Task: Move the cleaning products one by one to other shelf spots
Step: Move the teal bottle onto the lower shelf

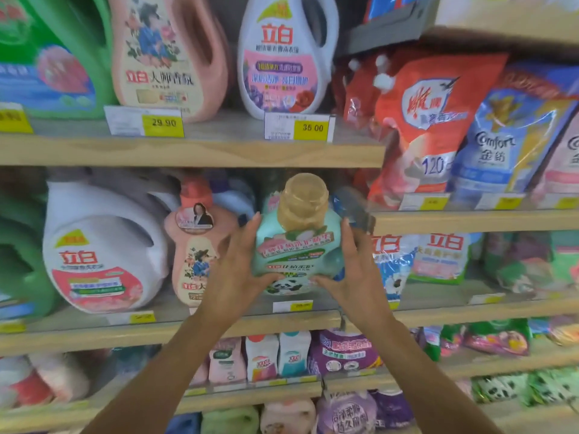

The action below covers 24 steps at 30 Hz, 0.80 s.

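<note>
At the centre of the view, on the middle shelf [188, 321] of a wooden store rack, was the task's thing, with the biggest goods ranged round it. At nine o'clock from it sat a large white jug [103, 252] marked 立白. On the upper shelf [188, 151], from ten to twelve o'clock, stood a green jug [47, 57], a pink jug [166, 51] reading 立白 大师香氛, and a white handled jug [282, 57], also 立白. At two o'clock leaned a red pouch [429, 120] showing "120", beside a blue pouch [501, 145] reading Comfort 金纺. A slim pink bottle [194, 245] stood just beside the centre, at nine o'clock.

The mint-green bottle [297, 245], amber-capped, was clasped by both hands. The left hand [232, 270] gripped its nine o'clock side and the right hand [351, 277] its three o'clock side, fingers up the flanks and thumbs curled under the front. Whether its base touched the shelf could not be told.

It looked like stiff plastic, probably full and weighty for its size, with a glossy label that might slip. The wide lower body seemed the safer hold, not the cap. Its label bore 立白 and a panda at the foot; the rest was too blurred to read.

Smallest were the yellow price tags: 29.90 [163, 122] and 35.00 [312, 127].
</note>
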Available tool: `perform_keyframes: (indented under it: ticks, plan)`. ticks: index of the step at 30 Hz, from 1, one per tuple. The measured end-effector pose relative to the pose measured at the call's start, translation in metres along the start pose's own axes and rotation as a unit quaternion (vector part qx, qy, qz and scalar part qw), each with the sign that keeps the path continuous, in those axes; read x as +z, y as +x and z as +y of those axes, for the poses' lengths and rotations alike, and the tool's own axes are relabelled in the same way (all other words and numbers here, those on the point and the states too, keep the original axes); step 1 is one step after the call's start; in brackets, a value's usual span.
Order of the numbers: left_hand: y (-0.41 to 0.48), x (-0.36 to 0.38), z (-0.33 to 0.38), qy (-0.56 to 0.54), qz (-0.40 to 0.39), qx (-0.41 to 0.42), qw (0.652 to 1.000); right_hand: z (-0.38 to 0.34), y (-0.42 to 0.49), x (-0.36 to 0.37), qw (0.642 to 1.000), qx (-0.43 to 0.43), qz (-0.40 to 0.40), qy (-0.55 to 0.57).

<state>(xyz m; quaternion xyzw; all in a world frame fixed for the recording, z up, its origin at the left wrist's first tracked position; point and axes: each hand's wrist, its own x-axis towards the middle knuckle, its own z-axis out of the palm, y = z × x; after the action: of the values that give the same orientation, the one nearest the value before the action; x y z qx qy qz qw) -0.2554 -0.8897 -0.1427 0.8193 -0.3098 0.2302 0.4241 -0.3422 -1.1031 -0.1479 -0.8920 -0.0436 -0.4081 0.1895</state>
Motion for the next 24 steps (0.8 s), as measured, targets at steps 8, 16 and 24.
perform_keyframes:
  ticks: [8, 16, 24]
  plan:
    - [0.024, 0.047, -0.043, -0.01, -0.024, -0.022, 0.999, 0.044, 0.005, 0.057, 0.998, 0.063, 0.001, 0.003]
    - [0.045, 0.086, -0.066, -0.035, -0.105, -0.072, 0.991, 0.083, 0.014, 0.077, 0.99, 0.123, -0.069, 0.004]
    - [0.054, 0.105, -0.075, -0.032, -0.124, -0.103, 0.986, 0.1, 0.019, 0.087, 0.985, 0.141, -0.101, 0.004]
